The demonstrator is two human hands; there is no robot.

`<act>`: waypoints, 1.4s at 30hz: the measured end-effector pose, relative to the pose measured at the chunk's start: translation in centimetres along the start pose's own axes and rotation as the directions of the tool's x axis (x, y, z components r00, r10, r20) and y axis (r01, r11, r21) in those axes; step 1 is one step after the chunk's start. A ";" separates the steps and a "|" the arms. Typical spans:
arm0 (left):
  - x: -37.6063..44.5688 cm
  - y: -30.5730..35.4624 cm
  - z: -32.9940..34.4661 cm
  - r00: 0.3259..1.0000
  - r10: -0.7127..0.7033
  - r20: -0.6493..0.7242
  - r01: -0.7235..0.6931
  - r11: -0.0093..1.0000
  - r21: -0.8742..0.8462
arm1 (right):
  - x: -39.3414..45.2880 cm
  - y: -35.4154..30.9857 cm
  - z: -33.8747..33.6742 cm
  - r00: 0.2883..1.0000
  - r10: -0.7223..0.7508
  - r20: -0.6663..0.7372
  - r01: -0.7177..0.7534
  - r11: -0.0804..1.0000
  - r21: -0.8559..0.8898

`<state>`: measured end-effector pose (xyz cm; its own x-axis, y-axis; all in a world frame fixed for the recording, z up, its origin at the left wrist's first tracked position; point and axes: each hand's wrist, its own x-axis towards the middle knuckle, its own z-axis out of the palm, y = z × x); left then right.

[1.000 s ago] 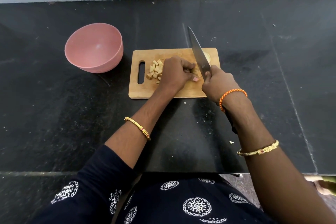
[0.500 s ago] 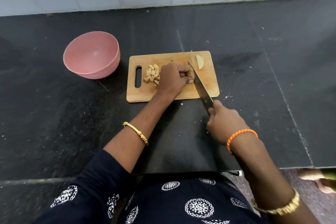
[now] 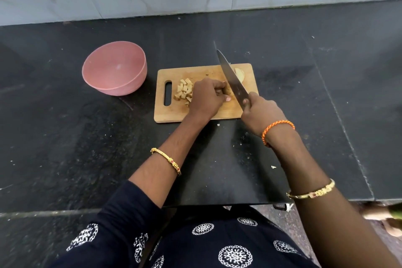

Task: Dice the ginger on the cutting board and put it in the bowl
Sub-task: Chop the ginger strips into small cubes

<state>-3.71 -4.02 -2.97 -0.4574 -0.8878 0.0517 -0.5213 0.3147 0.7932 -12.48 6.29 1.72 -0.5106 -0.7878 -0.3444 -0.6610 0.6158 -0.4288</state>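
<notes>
While the right hand (image 3: 260,113) holds the knife (image 3: 232,78) with its grip clamped on the handle, blade slanting across the right half of the cutting board (image 3: 204,115), the left hand (image 3: 206,97) sits curled on the board with its grip closed over a piece of ginger that is mostly hidden beneath the fingers. A heap of diced ginger (image 3: 184,91) lies just left of that hand, near the board's handle slot, and an uncut slice (image 3: 240,73) rests by the far right corner, partly behind the blade. The pink bowl (image 3: 114,67) stands on the dark bench (image 3: 65,137) left of the board, nothing visible inside. Dicing looks to be the step in hand, roughly midway. The next cut calls for the blade to come down just beside the tucked fingertips, not onto them.
</notes>
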 end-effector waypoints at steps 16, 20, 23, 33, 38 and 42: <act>-0.2 0.7 0.4 0.998 0.048 -0.031 -0.047 0.998 0.050 | 1.6 -0.9 0.4 0.999 -0.046 0.017 0.047 0.995 -0.090; -0.5 0.7 0.5 0.997 0.055 -0.057 -0.051 0.997 0.059 | 1.7 -0.8 0.3 0.998 -0.039 0.040 0.041 0.997 -0.064; -0.5 0.7 0.6 0.995 0.072 -0.073 -0.068 0.996 0.055 | 1.2 -0.4 0.4 0.998 -0.034 0.055 0.037 0.998 -0.057; -0.1 0.0 0.8 0.995 0.061 -0.077 -0.059 0.998 0.029 | -3.5 2.7 1.2 0.987 0.038 0.156 -0.028 0.997 -0.068; -0.5 -0.1 0.7 0.997 0.044 -0.063 -0.043 0.999 0.009 | -5.7 3.9 0.5 0.983 0.052 0.178 -0.041 0.997 -0.068; -0.7 0.3 0.4 1.000 0.024 -0.019 -0.023 0.998 0.050 | -6.4 3.8 -0.7 0.987 0.043 0.152 -0.042 0.999 -0.008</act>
<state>-3.78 -3.16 -3.01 -0.4559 -0.8862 0.0826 -0.5459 0.3518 0.7605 -12.06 13.66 2.87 -0.4487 -0.7501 -0.4858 -0.6433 0.6484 -0.4071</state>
